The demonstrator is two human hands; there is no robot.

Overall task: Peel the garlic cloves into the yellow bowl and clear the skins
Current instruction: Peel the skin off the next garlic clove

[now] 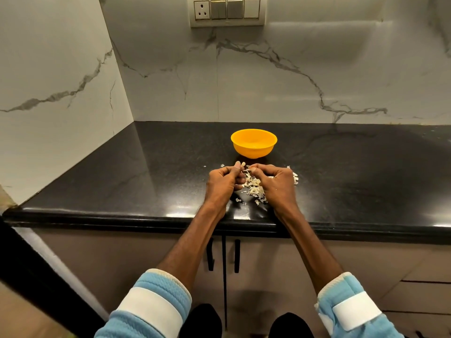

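A yellow bowl [253,143] stands on the black counter, just beyond my hands. My left hand [223,182] is closed around a pale garlic clove [240,164] that sticks up past its fingertips. My right hand [277,182] is beside it, fingertips pinched near the clove; whether it grips the clove or a bit of skin is not clear. A heap of papery garlic skins [253,189] lies on the counter between and under my hands, with more skins [295,178] past my right hand. What lies inside the bowl is hidden by its wall.
The black counter's [122,181] front edge runs just below my wrists. Marble walls close the back and the left side. A socket and switch panel [227,11] sits high on the back wall. Cupboard handles [223,254] are below the counter.
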